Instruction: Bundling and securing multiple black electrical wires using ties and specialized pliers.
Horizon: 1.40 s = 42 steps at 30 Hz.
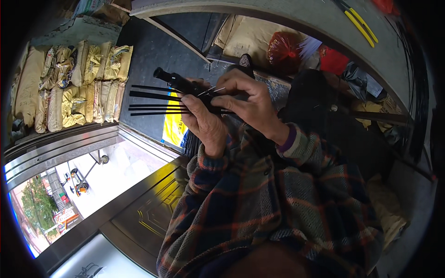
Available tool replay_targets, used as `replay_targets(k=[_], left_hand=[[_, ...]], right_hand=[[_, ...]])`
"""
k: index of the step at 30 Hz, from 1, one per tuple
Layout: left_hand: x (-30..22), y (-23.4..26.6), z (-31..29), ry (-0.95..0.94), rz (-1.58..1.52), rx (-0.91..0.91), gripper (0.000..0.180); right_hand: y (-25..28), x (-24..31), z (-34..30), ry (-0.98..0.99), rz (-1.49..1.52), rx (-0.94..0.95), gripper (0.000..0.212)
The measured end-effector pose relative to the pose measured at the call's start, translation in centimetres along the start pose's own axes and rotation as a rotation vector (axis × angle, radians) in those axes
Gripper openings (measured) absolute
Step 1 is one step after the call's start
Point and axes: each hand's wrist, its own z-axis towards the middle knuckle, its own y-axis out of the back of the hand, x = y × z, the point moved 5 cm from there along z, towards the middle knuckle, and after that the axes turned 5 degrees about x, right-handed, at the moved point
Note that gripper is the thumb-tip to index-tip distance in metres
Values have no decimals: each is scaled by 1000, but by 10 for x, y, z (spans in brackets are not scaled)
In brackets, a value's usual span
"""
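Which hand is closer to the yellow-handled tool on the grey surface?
Right. In view, the right hand is below and left of the yellow-handled tool; the left hand is farther left and lower.

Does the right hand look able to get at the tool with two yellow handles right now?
Probably not immediately: the right hand looks occupied at thin silvery wires, though nothing visible covers the yellow-handled tool.

Probably a workshop: stacked wrapped packages (93,58), yellow-handled pliers (359,29)

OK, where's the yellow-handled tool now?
In the head view, the yellow-handled tool lies at upper right on the grey tabletop, beyond the right hand, left of thin black strands.
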Motion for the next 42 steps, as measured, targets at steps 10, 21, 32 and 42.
replay_targets(k=[10, 21, 32, 42], left_hand=[[3, 1, -4, -65, 105, 5, 44], [3, 2, -6, -88, 94, -5, 45], [4, 3, -5, -50, 77, 2, 43], [-2, 1, -5, -52, 36, 62, 35]], right_hand=[[0, 7, -5, -7, -79, -20, 11], [0, 13, -5, 56, -181, -13, 13], [-4, 10, -1, 100, -226, -16, 14], [2, -4, 8, -198, 46, 94, 14]])
